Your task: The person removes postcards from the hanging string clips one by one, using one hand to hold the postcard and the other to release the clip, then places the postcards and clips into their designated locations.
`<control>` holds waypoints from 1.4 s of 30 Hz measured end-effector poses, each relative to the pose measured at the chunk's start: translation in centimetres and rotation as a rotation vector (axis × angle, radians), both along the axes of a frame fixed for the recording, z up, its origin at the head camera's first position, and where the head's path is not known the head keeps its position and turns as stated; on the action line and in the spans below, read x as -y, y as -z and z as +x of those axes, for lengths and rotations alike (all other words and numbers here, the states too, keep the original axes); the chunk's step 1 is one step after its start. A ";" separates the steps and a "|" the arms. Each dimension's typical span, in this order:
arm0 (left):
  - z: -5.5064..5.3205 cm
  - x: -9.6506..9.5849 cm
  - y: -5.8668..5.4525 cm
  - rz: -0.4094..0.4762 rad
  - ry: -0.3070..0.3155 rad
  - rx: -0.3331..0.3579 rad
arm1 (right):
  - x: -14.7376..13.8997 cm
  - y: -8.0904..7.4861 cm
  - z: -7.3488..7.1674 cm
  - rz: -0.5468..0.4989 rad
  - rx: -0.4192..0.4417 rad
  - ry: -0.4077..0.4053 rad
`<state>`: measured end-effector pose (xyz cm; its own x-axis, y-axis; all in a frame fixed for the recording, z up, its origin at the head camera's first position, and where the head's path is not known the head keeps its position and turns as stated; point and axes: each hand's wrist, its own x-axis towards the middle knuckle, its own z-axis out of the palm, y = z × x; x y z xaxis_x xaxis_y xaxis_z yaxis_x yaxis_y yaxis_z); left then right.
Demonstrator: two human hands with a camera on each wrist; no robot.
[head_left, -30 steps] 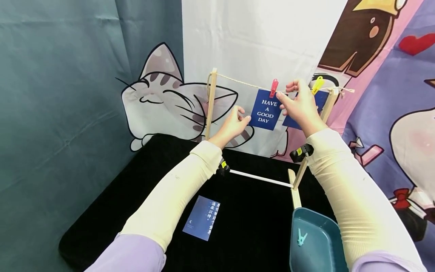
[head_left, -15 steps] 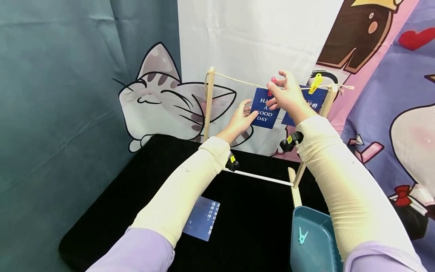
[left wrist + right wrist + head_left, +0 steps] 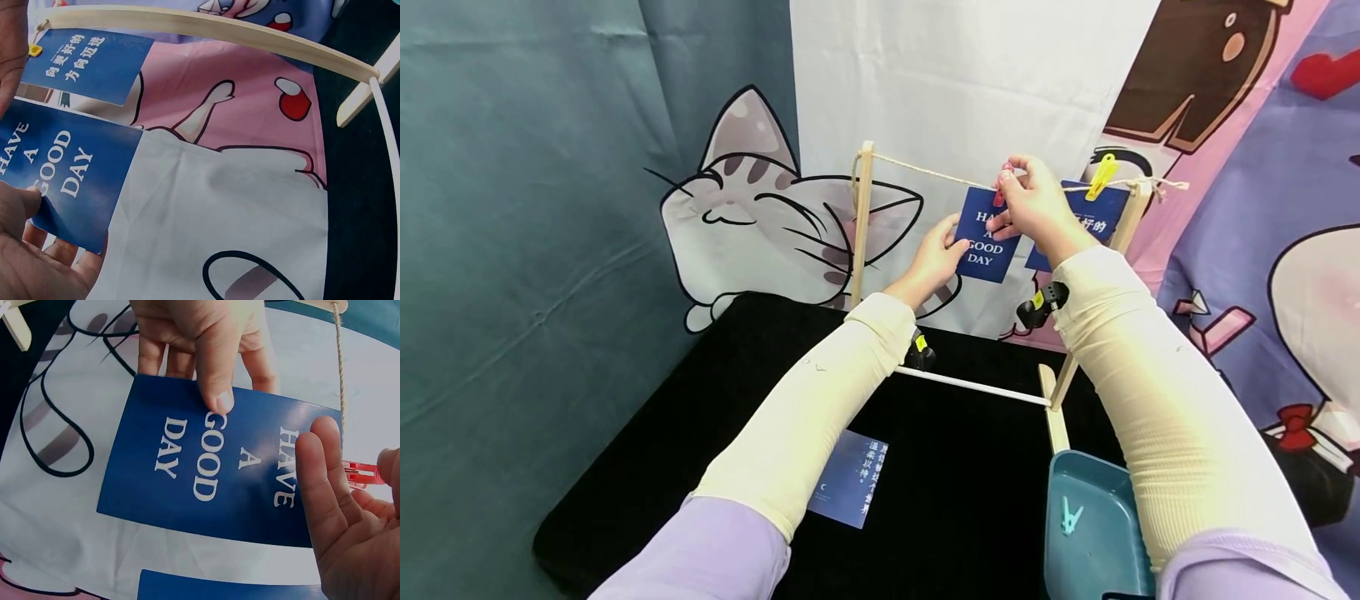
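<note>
A dark blue card reading "HAVE A GOOD DAY" [image 3: 988,265] hangs from the string [image 3: 925,172] by a red clothespin [image 3: 359,474]. My left hand [image 3: 934,260] pinches its left edge, with the thumb on the printed face and the other fingers behind. At the top of the card, my right hand [image 3: 1037,204] holds the clothespin's outer end between thumb and finger. Two of its other fingertips overlap the word "HAVE" in the right wrist view. To the right, another blue card [image 3: 94,65] hangs under a yellow clothespin [image 3: 1102,177].
A wooden frame [image 3: 862,229] with a white lower rod [image 3: 977,384] carries the string. On the black tabletop [image 3: 955,500] lies a third blue card [image 3: 850,483], partly behind the left sleeve. A teal tray [image 3: 1097,554] at the right holds a turquoise clothespin [image 3: 1070,517].
My right hand has moved left from between the cards onto the red clothespin. My left hand has moved right and taken hold of the card's edge.
</note>
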<state>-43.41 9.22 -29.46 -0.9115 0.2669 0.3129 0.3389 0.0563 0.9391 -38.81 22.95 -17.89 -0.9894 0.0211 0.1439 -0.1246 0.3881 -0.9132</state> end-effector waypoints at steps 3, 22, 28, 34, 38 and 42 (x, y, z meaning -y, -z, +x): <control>-0.1 0.0 0.0 0.000 -0.010 -0.003 | 0.1 0.1 -0.3 0.018 -0.020 0.033; 0.5 0.1 -0.2 0.022 -0.004 -0.011 | 0.9 1.2 -0.9 -0.685 -0.124 0.120; 0.6 0.1 0.2 0.034 -0.035 -0.007 | 1.5 2.0 -1.1 -0.874 -0.141 0.141; 0.5 0.3 0.7 0.041 -0.064 -0.009 | 1.7 2.2 -1.2 -1.059 -0.156 0.126; 0.4 0.8 0.9 0.020 -0.076 -0.009 | 1.7 2.2 -1.1 -1.152 -0.129 0.090; 0.5 1.9 0.9 0.006 -0.063 0.008 | 1.8 2.2 -1.1 -1.200 -0.122 0.012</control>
